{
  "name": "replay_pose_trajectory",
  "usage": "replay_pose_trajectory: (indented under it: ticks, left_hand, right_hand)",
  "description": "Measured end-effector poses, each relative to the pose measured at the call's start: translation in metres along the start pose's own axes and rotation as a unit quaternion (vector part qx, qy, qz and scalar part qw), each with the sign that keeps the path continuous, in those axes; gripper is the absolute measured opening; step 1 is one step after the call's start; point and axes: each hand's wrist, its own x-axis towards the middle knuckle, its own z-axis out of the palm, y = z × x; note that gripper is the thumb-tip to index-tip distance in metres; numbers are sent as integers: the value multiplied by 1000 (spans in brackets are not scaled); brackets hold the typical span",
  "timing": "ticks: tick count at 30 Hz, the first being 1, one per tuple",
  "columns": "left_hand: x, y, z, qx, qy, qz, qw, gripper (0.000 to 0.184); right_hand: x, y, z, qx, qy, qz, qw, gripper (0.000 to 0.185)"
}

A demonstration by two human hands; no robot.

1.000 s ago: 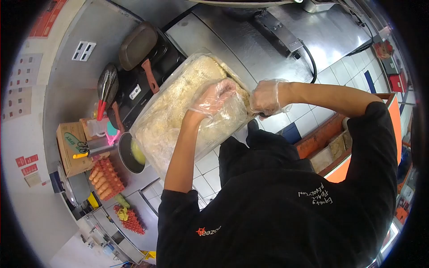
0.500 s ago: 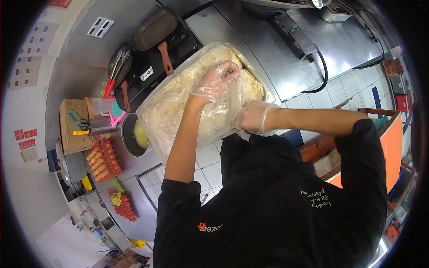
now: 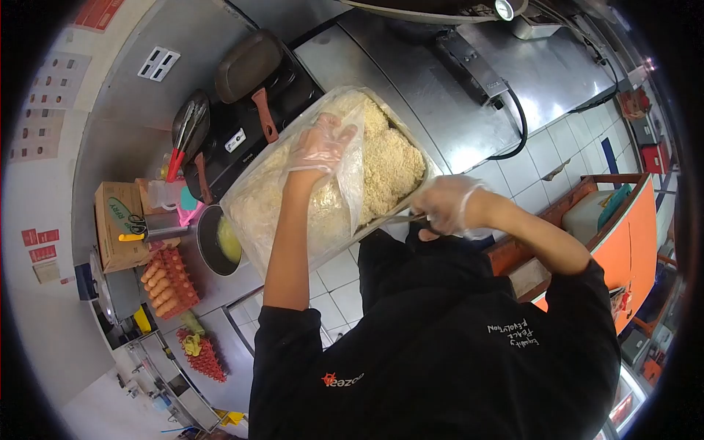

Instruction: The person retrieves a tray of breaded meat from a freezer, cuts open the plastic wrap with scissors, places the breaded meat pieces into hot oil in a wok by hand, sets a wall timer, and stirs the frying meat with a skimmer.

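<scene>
My left hand (image 3: 319, 147), in a clear plastic glove, lies with its fingers apart on a clear plastic sheet (image 3: 334, 194) folded back over the left part of a large tray (image 3: 431, 167). Pale, coarse crumbs (image 3: 392, 165) show uncovered in the right part of the tray. At the tray's near right corner is my gloved right hand (image 3: 444, 205), its fingers closed around something thin and greyish that I cannot make out.
Pans (image 3: 249, 66) with brown handles and metal tongs (image 3: 188, 136) rest on a black stove at the left. Nearer stand a pot (image 3: 218, 240), a cardboard box (image 3: 121, 227) and an egg tray (image 3: 170, 282). An orange-sided cabinet (image 3: 623, 246) is at the right.
The plastic sheet has been drawn left, uncovering more crumbs. My left hand has moved left and its fingers have spread. My right hand has shifted to the tray's near right corner.
</scene>
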Motion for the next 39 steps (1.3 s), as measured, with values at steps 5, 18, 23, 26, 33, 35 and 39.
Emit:
replay_pose_trajectory:
  ticks: [5, 18, 23, 26, 33, 35, 39]
  left_hand:
    - [18, 4, 18, 156, 67, 39, 985, 52]
    - [10, 47, 14, -96, 16, 26, 995, 34]
    - [13, 47, 36, -142, 68, 55, 986, 35]
    - [12, 50, 37, -140, 92, 79, 983, 35]
    - [8, 49, 46, -157, 112, 96, 976, 36]
    - [8, 47, 43, -155, 124, 110, 974, 37]
    - [4, 49, 37, -163, 122, 69, 977, 39]
  right_hand:
    - [0, 60, -29, -25, 183, 89, 979, 41]
    - [108, 80, -73, -214, 271, 151, 926, 20]
    - [136, 83, -68, -189, 296, 140, 926, 20]
    - [149, 81, -72, -175, 285, 133, 933, 21]
    - [181, 94, -85, -215, 262, 121, 933, 19]
    - [196, 103, -97, -248, 240, 108, 932, 17]
    - [194, 101, -118, -327, 215, 5, 920, 18]
